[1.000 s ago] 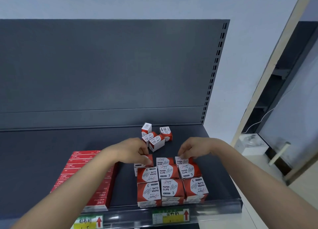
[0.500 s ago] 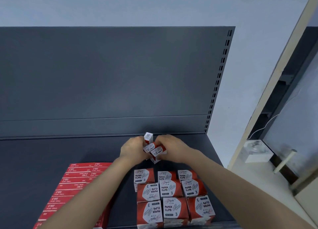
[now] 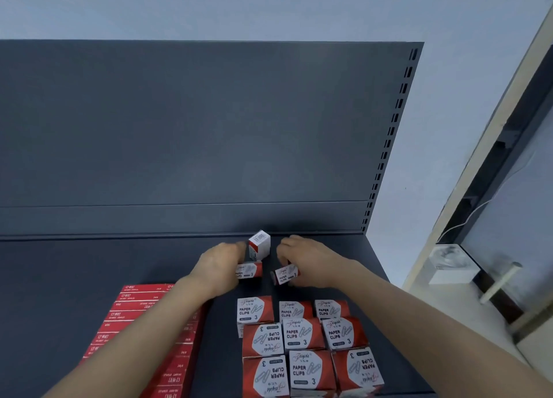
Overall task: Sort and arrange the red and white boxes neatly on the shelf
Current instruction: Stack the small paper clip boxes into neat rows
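Lying box (image 3: 250, 271) in left grip (image 3: 220, 267), closed round it; tilted box (image 3: 284, 274) pinched by right grip (image 3: 309, 260). Upright box (image 3: 259, 244) stands between both grips, shelf (image 3: 89, 263) rear. Box grid (image 3: 302, 335) just in front.

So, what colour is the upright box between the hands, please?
The upright box is white, red-banded, barcode on top; head view.

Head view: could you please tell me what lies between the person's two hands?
An upright red and white box, barcode on top, stands between the left hand and the right hand, as the head view shows.
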A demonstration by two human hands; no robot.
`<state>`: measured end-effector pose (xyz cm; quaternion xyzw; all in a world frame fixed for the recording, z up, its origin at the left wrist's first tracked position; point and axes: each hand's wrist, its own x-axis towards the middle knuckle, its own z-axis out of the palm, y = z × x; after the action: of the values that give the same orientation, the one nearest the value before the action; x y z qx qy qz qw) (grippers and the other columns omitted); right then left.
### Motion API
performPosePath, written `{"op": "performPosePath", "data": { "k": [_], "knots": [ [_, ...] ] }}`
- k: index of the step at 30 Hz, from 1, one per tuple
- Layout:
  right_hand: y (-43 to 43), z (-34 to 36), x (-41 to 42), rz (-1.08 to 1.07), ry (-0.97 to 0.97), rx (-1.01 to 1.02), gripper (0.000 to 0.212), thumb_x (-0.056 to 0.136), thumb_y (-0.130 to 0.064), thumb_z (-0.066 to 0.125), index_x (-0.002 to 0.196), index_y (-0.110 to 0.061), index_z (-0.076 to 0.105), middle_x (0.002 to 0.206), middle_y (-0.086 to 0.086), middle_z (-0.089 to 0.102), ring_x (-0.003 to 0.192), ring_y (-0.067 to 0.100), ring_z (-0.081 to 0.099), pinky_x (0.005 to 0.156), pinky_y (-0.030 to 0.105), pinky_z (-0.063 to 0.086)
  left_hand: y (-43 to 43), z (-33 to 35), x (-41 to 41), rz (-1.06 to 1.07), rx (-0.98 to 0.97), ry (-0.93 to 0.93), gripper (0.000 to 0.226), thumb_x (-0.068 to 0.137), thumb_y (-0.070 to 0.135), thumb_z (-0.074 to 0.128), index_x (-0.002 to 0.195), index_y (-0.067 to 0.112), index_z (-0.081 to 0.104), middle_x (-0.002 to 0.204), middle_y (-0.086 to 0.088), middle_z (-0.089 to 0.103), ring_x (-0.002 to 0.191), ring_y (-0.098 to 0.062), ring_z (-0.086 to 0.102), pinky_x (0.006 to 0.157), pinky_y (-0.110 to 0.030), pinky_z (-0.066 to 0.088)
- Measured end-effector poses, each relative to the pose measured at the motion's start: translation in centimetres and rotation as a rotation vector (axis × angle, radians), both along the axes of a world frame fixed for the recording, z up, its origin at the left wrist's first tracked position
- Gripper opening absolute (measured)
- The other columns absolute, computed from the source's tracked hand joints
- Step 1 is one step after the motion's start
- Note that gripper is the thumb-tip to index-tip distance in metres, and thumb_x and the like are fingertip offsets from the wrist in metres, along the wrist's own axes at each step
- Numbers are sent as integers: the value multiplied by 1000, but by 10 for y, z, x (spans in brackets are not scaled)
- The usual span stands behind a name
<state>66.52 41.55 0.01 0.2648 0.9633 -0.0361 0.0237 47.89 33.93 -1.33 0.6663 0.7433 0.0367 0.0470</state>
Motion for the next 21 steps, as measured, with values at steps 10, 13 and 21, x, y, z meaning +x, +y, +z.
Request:
{"op": "performPosePath", "data": {
  "k": [10, 13, 21],
  "knots": [
    [-3, 2, 0, -98, -147, -299, 38, 82, -32, 69, 111, -17, 49, 118, 5, 54, 97, 18, 46, 74, 30, 40, -1, -3, -5, -114, -164, -231, 37, 74, 46, 72, 91, 23, 48, 91, 6, 56, 84, -14, 53, 66, -23, 40],
    [-3, 2, 3, -141, -96, -308, 43, 82, -31, 69, 116, -19, 45, 119, 5, 54, 98, 18, 49, 76, 31, 43, -1, 4, -3, -86, -83, -321, 34, 73, 37, 75, 98, 25, 55, 94, 7, 59, 88, -12, 55, 70, -20, 42],
    [-6, 43, 53, -273, 10, -390, 54, 78, -32, 73, 125, -17, 52, 123, 1, 59, 107, 14, 55, 92, 28, 47, -13, 50, 34, -199, 55, -419, 36, 69, 34, 80, 100, 21, 67, 91, 13, 65, 83, -5, 58, 74, -18, 44]
  ]
}}
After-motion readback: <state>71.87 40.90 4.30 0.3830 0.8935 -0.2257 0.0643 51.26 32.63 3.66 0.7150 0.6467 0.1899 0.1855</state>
